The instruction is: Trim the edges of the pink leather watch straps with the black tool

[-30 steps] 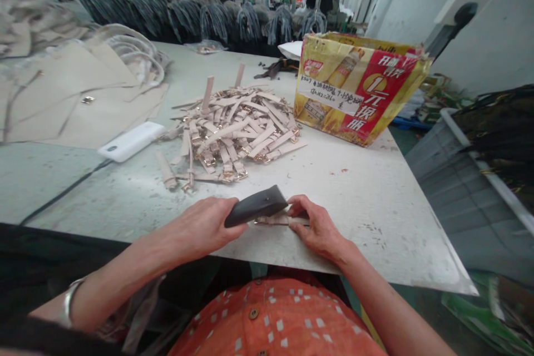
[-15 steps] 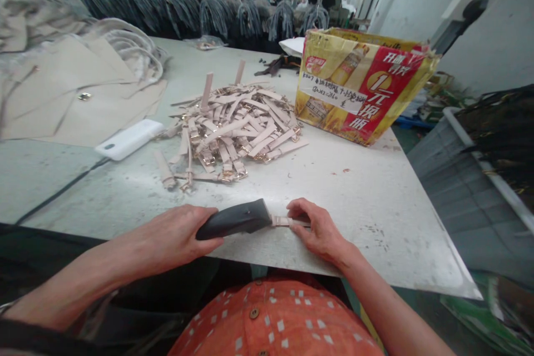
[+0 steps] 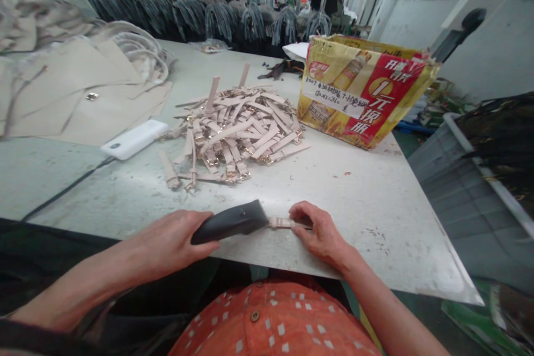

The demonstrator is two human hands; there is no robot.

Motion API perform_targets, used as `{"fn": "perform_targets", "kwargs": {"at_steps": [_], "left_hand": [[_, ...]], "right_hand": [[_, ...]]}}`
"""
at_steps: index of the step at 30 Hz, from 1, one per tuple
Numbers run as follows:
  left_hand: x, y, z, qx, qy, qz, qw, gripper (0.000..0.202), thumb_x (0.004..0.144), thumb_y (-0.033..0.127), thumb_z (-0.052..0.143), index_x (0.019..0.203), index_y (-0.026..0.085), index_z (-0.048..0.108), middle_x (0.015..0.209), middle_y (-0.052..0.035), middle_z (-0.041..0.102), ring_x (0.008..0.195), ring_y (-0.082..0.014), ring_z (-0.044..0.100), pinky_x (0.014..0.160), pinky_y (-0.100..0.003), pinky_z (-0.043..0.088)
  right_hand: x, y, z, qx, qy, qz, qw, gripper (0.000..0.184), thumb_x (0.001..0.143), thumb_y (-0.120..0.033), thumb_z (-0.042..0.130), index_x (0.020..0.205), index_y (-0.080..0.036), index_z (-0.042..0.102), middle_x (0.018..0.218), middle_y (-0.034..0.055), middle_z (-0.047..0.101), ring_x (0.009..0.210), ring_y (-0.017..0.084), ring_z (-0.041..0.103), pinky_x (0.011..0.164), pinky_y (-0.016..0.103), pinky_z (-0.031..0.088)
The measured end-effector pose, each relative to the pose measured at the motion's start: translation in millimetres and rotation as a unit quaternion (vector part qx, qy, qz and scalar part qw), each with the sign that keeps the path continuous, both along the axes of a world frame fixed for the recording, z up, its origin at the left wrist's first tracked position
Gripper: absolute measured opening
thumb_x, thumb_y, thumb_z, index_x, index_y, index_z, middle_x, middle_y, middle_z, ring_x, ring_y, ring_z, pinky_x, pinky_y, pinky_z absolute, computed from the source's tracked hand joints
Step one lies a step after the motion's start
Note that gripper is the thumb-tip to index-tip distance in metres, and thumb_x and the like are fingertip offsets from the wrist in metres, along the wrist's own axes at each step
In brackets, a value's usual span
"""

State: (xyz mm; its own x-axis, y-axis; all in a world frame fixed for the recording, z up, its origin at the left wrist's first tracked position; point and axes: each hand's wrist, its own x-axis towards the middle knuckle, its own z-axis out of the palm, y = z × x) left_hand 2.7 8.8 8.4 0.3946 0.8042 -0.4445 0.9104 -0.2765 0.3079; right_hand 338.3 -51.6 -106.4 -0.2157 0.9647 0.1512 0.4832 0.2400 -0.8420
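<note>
My left hand (image 3: 183,236) is wrapped around the back end of a black handheld tool shaped like a hair clipper (image 3: 231,221). The tool's wide front end points right and meets the left end of a short beige buckle strap (image 3: 280,223); whether they touch is hard to tell. My right hand (image 3: 319,231) pinches the strap's other end between thumb and fingers, low over the table near its front edge. Beyond both hands lies a heap of similar beige straps (image 3: 246,128) with gold-coloured buckles, a few of them sticking upright.
A yellow and red cardboard box (image 3: 334,92) stands behind right on the table (image 3: 367,194). Beige bag panels (image 3: 95,78) are piled at left, beside a white flat device (image 3: 134,139) with a black cable. A grey bin (image 3: 471,189) stands off the right edge.
The black tool and my left hand have shifted slightly left. My right hand keeps its pinch on the strap, and the view has tilted a little.
</note>
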Motion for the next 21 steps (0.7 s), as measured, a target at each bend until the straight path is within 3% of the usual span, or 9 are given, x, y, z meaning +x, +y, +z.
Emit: {"fn": "perform_targets", "kwargs": {"at_steps": [5,9,12,16,21], "left_hand": [[8,-19,-8.7,-0.005,-0.001,-0.013,1.0,0.035,0.095,0.052,0.062,0.105,0.026,0.083,0.099,-0.0104,0.091,0.091,-0.034,0.086,0.081,-0.04,0.057],[35,-20,-7.8,0.007,-0.013,-0.013,1.0,0.032,0.098,0.048,0.061,0.105,0.024,0.082,0.1,-0.0108,0.091,0.091,-0.0319,0.086,0.08,-0.037,0.056],[40,-18,-6.6,0.017,-0.02,0.011,1.0,0.028,0.096,0.047,0.063,0.1,0.025,0.08,0.098,-0.0105,0.091,0.091,-0.0313,0.086,0.078,-0.036,0.055],[15,-18,-11.1,0.039,-0.021,0.058,0.997,0.03,0.092,0.051,0.063,0.099,0.026,0.079,0.099,-0.0102,0.091,0.092,-0.0326,0.086,0.08,-0.038,0.056],[-34,-31,-19.7,0.051,-0.035,0.141,0.988,0.038,0.088,0.06,0.062,0.095,0.026,0.078,0.088,-0.0094,0.089,0.084,-0.0342,0.085,0.074,-0.04,0.058]], "right_hand": [[0,0,1.8,0.023,-0.029,0.01,0.999,0.028,0.087,-0.009,0.075,0.11,-0.024,0.071,0.109,0.0055,0.079,0.097,0.024,0.072,0.094,0.038,0.059],[-3,0,-4.2,0.038,-0.057,0.009,0.998,0.035,0.088,-0.009,0.079,0.119,-0.024,0.076,0.116,0.0085,0.083,0.107,0.027,0.075,0.1,0.043,0.061],[-3,-1,-12.3,0.051,-0.06,-0.007,0.997,0.043,0.09,-0.01,0.079,0.13,-0.025,0.079,0.122,0.0102,0.085,0.111,0.029,0.078,0.103,0.046,0.064],[24,10,-14.8,0.101,-0.071,-0.057,0.991,0.04,0.094,-0.018,0.077,0.133,-0.024,0.081,0.117,0.0115,0.086,0.107,0.03,0.08,0.1,0.049,0.068],[107,57,-0.6,0.137,-0.095,-0.179,0.97,0.034,0.093,-0.039,0.077,0.124,-0.025,0.084,0.112,0.0111,0.087,0.102,0.032,0.082,0.102,0.054,0.07]]}}
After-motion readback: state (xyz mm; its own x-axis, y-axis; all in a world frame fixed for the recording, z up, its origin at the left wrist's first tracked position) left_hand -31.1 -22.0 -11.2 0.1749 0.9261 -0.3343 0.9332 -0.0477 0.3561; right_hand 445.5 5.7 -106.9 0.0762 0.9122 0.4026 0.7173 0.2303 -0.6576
